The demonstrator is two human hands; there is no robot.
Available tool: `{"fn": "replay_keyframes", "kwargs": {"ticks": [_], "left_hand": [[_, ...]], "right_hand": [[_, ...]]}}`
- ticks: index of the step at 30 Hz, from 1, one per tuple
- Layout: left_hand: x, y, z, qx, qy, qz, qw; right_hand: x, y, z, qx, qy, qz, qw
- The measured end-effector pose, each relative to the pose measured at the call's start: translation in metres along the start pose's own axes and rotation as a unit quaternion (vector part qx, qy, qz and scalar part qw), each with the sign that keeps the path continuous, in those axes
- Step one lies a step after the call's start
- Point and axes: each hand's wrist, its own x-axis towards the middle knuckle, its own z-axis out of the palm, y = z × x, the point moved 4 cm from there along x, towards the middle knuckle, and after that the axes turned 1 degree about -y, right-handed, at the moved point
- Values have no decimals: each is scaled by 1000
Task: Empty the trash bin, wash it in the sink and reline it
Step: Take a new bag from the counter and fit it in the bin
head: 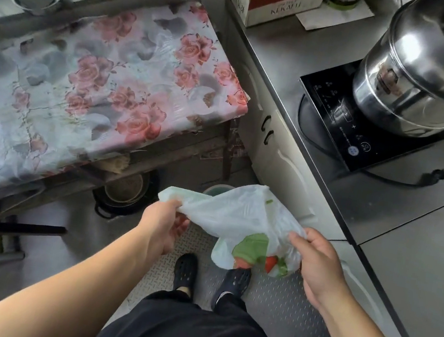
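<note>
A white plastic trash bag (239, 218) hangs between my hands above the floor, with green and red waste showing through its lower part. My left hand (163, 224) grips the bag's left edge. My right hand (316, 265) grips its right edge. Behind the bag, the rim of a greenish round bin (215, 189) peeks out on the floor beside the cabinet; most of it is hidden by the bag.
A table with a rose-print cover (97, 82) stands at left, with pans (126, 190) beneath it. A steel counter (412, 215) at right carries an induction hob (348, 125) and a large steel pot (435, 77). My feet (211, 278) stand on a metal floor plate.
</note>
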Motion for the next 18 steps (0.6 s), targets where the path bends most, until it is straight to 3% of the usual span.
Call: {"fn": "replay_keyframes", "kwargs": {"ticks": [7,9,14,18], "left_hand": [[-1,8,-15,-63,5,21,998],[-2,11,-16,-95,-4,22,995],[-14,34,-15,-150,-65,43,986],[-29,49,-7,-134,-154,74,976]], "right_hand": [[8,13,-13,-122,25,-20,992],[6,12,-11,-207,19,-41,977],[-5,27,4,-470,-103,-86,872],[-12,56,16,-556,-218,-21,802]]}}
